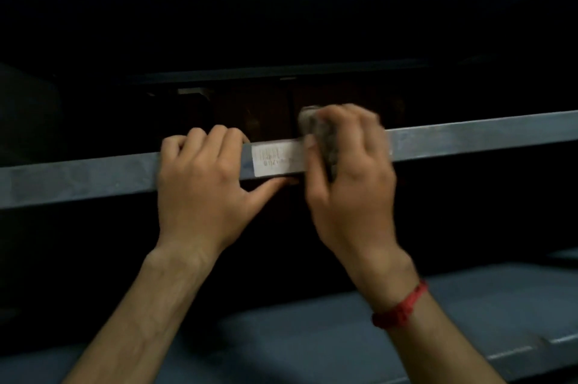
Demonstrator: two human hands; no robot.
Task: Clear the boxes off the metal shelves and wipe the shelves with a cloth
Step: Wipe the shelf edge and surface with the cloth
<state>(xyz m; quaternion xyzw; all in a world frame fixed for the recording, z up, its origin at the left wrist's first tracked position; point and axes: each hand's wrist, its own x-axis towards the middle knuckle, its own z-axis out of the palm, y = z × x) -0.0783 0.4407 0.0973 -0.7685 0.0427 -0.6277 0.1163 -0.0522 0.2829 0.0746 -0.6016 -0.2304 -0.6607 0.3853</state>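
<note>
Cloth [319, 133] in right hand [347, 183], on shelf edge [469, 136]

Red band [400, 305], perhaps thread, on right wrist.

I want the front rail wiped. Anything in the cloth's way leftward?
Yes: the white barcode label sits just left of the grey cloth, then the left hand gripping the grey metal rail.

Both forearms reach forward, left hand [200, 186] hooked over the shelf edge [78, 178], right hand [350, 186] gripping the cloth [320, 136].
</note>
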